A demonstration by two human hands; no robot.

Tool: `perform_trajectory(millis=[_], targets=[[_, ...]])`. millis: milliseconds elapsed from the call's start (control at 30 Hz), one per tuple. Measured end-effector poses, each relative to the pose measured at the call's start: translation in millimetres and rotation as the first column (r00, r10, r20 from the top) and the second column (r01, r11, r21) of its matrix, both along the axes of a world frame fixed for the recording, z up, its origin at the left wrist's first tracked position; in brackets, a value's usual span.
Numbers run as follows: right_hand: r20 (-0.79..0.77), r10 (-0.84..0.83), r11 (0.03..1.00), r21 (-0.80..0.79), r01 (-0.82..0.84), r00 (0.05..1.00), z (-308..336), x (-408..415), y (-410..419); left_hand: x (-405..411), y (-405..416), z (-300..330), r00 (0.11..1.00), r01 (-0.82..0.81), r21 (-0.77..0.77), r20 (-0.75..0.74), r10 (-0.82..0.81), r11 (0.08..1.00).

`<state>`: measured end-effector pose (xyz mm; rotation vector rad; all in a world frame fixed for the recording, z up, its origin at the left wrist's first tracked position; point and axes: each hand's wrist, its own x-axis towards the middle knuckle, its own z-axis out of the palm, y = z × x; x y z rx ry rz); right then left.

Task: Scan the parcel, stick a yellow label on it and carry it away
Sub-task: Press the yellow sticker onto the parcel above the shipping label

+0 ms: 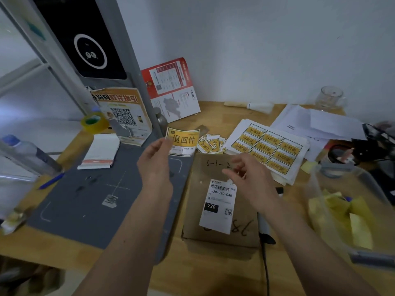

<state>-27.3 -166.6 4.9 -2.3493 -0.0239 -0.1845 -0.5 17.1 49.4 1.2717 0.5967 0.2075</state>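
Right now the person is working through the labelling part of the job. Their left hand [157, 159] is pinching one yellow label [183, 142] by its left edge between thumb and fingers, holding it up in the air above the far end of the grey scanning mat [89, 201]. The label is hanging clear of the parcel [222, 201], just beyond its far left corner, so it is not yet stuck on.

The parcel, a flat brown cardboard box, is lying on the wooden table [136, 257] just to the right of the mat, with its left edge beside or slightly over the mat's border. A white shipping label [220, 205] with a barcode is sitting on its top face, and handwritten marks are showing near both ends.

The right hand [250, 178] is hovering over the far half of the box with fingers loosely curled; it looks blurred, and I cannot tell whether it is gripping anything small, such as a backing strip, or nothing at all.

Whether scanning is done cannot be read from this view; the box resting off the mat suggests, as a guess, that it is. More yellow labels are waiting behind the box: a loose pile of cut labels [210, 144] and a printed sheet of labels [269, 148].

What seems left: pressing the label onto bare cardboard, then lifting the box and carrying it off
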Motion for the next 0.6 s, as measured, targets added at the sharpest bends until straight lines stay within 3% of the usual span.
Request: perform_trajectory(millis=[100,200,300,433,600], targets=[[-0.085,-0.06,0.912,0.401,0.089,0.995,6,8,12,5,-2,-9,1.0,0.024,-0.014,0.007,-0.023,1.0],[-0.202,-0.128,0.771,0.595,0.226,0.971,12,16,22,6,-12,-24,0.998,0.054,-0.006,0.014,-0.054,0.999],[-0.282,-0.16,0.729,0.612,0.306,0.946,5,30,29,11,-18,-45,0.995,0.098,0.054,0.011,-0.099,0.994],[-0.395,-0.197,0.763,0.513,0.394,0.897,-9,47,37,19,-26,-65,0.993,0.116,0.119,0.0,-0.117,0.986],[-0.368,-0.239,0.799,0.45,0.398,0.898,-28,56,36,28,-34,-85,0.984,0.173,0.071,-0.049,-0.169,0.982]])
